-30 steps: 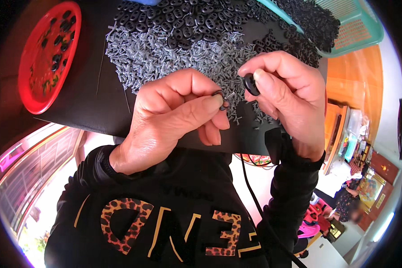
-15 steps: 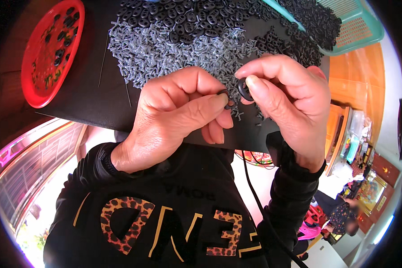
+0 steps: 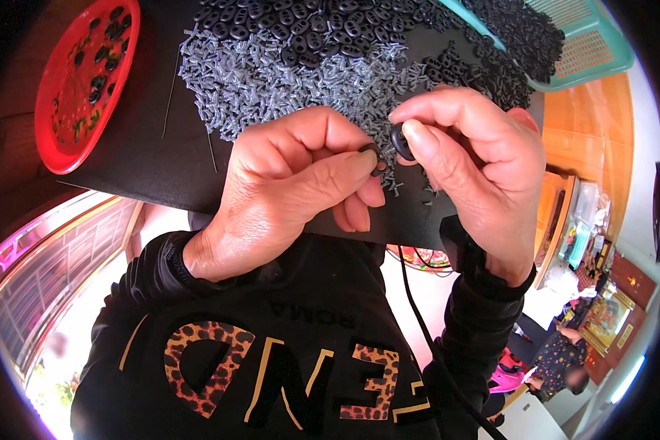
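Observation:
My left hand (image 3: 286,172) is closed, pinching a small black plastic cord-lock piece (image 3: 372,151) between thumb and index finger; the fingers cover most of it. Facing it, my right hand (image 3: 480,158) grips another black oval cord-lock piece (image 3: 400,142) between thumb and fingertips. A narrow gap separates the two pieces, and a thin springlike bit seems to show there, too small to be sure. Behind my hands spreads a heap of small silver springs (image 3: 249,81). Beyond them lie many black oval pieces with two holes (image 3: 323,26).
A red plate (image 3: 88,143) with some black pieces stands at the left on the dark table (image 3: 147,165). At the far right, smaller black parts (image 3: 517,44) spill from a green plastic basket (image 3: 594,55). A black cable (image 3: 418,315) hangs by my right arm. Another person (image 3: 565,363) is in the background.
The piece in my right hand has turned slightly more edge-on. Both hands otherwise stay nearly in place, with their grips unchanged.

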Available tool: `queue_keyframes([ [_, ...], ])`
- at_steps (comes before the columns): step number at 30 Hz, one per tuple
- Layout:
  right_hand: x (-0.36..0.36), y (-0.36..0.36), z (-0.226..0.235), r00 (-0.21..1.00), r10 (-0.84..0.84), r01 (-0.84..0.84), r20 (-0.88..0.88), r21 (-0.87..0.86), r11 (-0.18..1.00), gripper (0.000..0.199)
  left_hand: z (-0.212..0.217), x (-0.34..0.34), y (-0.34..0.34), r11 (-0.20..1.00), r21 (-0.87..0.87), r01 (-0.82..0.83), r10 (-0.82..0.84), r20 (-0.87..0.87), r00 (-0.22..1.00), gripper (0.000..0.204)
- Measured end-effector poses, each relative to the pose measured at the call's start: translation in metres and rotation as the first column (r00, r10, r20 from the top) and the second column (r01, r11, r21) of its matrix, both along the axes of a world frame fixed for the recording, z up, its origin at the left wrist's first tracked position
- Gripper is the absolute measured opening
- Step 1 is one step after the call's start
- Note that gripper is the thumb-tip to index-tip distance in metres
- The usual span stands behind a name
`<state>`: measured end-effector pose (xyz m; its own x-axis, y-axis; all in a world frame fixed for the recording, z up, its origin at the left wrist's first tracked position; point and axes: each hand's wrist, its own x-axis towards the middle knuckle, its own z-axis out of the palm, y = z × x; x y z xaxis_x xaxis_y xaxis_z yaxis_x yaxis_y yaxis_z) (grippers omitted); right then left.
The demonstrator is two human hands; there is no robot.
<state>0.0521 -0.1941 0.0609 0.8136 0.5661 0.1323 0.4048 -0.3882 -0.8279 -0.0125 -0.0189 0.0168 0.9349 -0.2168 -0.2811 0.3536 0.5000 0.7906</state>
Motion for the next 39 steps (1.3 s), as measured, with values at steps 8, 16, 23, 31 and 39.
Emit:
queue_keyframes([
  [8, 0.0003, 0.0027, -0.0021, 0.999, 0.006, -0.006, 0.041, -0.003, 1.000, 0.010, -0.0026, -0.0005, 0.0018, 1.000, -0.004, -0.017, 0.017, -0.005, 1.000, 0.014],
  [16, -0.0019, 0.0067, 0.0021, 0.999, 0.037, -0.037, 0.002, -0.017, 0.999, 0.009, -0.0038, -0.0001, 0.0047, 0.998, -0.059, 0.018, -0.018, 0.011, 1.000, 0.009],
  [23, -0.0015, 0.0031, 0.0038, 0.989, 0.045, -0.032, -0.139, 0.094, 0.995, 0.012, -0.0029, 0.0000, 0.0018, 1.000, -0.004, -0.025, 0.025, 0.025, 0.999, 0.012],
  [31, 0.0027, 0.0029, 0.0006, 0.998, 0.050, -0.050, -0.039, -0.007, 0.999, 0.011, -0.0017, -0.0005, 0.0008, 1.000, 0.004, -0.030, 0.030, 0.011, 0.999, 0.012],
  [39, -0.0008, 0.0065, -0.0016, 0.998, 0.057, -0.057, -0.008, 0.007, 0.998, 0.010, -0.0012, 0.0005, 0.0000, 0.999, 0.011, -0.030, 0.030, 0.014, 0.999, 0.013],
])
